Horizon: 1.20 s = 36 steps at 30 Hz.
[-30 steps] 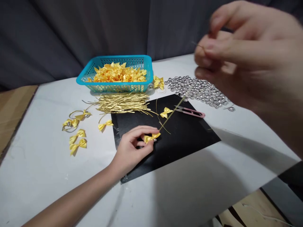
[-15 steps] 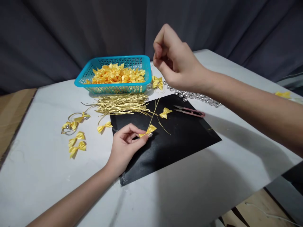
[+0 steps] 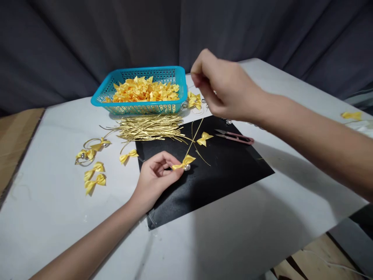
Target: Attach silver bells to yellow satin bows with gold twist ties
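Observation:
Between thumb and fingertips, my left hand [image 3: 160, 177] pinches a yellow ribbon bow [image 3: 186, 160] over the black sheet. A small shiny silver bell or bead [image 3: 187, 167] sits against the bow, and a gold tie [image 3: 197, 130] sticks up behind it. My right hand [image 3: 221, 83] is raised above the table to the right of the basket, fingers pinched together; whatever they hold is too fine to see. Another yellow bow [image 3: 204, 139] lies on the sheet, with pink-handled thread snips [image 3: 234, 137] to its right.
A blue basket [image 3: 140, 105] full of yellow bows stands at the back. In front of it lies a pile of gold ties [image 3: 150, 128]. Several bows [image 3: 96, 182] lie to the left, some with silver beads. The black sheet [image 3: 227, 167] covers the table's middle.
My right hand has come down and slightly to the right, still pinched. My left hand stays nearly in place with the bow, which is turned slightly so the silver piece shows more.

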Available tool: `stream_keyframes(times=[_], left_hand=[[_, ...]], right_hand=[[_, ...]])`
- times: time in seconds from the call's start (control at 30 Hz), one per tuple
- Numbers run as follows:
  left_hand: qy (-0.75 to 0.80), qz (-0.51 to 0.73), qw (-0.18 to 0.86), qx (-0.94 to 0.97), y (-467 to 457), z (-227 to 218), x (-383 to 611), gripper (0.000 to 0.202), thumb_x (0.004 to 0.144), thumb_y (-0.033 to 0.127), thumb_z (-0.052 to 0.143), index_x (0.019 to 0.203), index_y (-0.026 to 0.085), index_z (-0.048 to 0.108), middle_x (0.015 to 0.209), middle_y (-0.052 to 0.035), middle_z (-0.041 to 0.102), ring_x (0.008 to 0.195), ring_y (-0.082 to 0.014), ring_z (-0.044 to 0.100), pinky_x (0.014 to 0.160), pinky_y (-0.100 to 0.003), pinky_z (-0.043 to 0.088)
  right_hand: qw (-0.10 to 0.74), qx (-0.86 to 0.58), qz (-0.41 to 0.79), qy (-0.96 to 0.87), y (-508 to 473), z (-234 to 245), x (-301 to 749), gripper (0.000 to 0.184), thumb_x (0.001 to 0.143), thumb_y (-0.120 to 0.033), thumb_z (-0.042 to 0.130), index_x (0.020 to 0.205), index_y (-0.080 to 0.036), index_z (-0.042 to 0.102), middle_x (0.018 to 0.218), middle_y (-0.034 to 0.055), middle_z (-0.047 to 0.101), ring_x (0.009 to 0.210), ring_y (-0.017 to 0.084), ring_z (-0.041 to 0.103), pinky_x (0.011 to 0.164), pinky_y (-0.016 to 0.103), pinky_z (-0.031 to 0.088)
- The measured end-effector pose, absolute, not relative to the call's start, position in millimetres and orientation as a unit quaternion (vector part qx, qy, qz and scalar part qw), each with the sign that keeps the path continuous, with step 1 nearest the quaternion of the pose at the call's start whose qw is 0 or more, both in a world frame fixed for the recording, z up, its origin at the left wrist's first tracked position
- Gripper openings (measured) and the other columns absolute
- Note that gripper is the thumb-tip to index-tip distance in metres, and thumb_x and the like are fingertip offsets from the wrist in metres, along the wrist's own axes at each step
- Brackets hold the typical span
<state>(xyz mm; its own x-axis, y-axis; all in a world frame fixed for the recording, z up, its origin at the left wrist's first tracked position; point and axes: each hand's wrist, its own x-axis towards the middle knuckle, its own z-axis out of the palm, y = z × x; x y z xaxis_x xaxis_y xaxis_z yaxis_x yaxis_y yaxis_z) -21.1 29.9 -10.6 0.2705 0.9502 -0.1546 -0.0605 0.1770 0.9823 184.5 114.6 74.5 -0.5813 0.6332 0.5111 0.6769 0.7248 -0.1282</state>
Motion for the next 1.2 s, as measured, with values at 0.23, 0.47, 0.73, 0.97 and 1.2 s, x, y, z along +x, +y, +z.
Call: stream_keyframes(times=[0.23,0.47,0.73,0.97,1.2], left_hand=[[0.403,0.401,0.677,0.467,29,-10,-22,0.016,0.069,0.016,0.073,0.078,0.018,0.06,0.067,0.0029,0.063,0.062,-0.0074,0.06,0.056,-0.013,0.044],[0.398,0.403,0.681,0.465,31,-12,-23,0.012,0.071,0.016,0.071,0.076,0.018,0.06,0.069,0.0029,0.063,0.062,-0.0072,0.058,0.057,-0.014,0.045],[0.38,0.408,0.683,0.472,31,-12,-24,0.015,0.071,0.015,0.072,0.079,0.017,0.06,0.069,0.0048,0.059,0.059,-0.004,0.055,0.056,-0.011,0.044],[0.375,0.414,0.687,0.465,31,-14,-23,0.017,0.072,0.013,0.072,0.082,0.017,0.059,0.068,0.0055,0.061,0.06,-0.0036,0.057,0.058,-0.01,0.046],[0.378,0.423,0.679,0.466,31,-15,-22,0.016,0.073,0.013,0.071,0.081,0.017,0.058,0.069,0.0055,0.061,0.063,-0.0044,0.059,0.061,-0.011,0.046]], right_hand=[[0.282,-0.352,0.164,-0.877,86,32,181,0.029,0.071,0.005,0.035,0.069,-0.017,0.054,0.073,0.0015,0.051,0.074,0.013,0.049,0.072,0.026,0.036],[0.233,-0.388,0.428,-0.782,51,25,174,0.023,0.083,-0.016,0.047,0.074,-0.014,0.068,0.072,0.0018,0.052,0.065,0.01,0.048,0.059,0.023,0.035],[0.283,-0.483,0.569,-0.603,31,18,160,0.015,0.067,-0.026,0.071,0.072,-0.013,0.069,0.073,-0.0009,0.052,0.067,0.008,0.05,0.061,0.021,0.039],[0.266,-0.496,0.632,-0.533,33,14,160,0.02,0.066,-0.03,0.071,0.072,-0.012,0.065,0.063,-0.0035,0.051,0.058,0.007,0.044,0.055,0.022,0.032],[0.264,-0.517,0.649,-0.492,31,13,159,0.028,0.062,-0.038,0.074,0.073,-0.013,0.064,0.06,-0.0038,0.047,0.057,0.007,0.039,0.053,0.024,0.025]])
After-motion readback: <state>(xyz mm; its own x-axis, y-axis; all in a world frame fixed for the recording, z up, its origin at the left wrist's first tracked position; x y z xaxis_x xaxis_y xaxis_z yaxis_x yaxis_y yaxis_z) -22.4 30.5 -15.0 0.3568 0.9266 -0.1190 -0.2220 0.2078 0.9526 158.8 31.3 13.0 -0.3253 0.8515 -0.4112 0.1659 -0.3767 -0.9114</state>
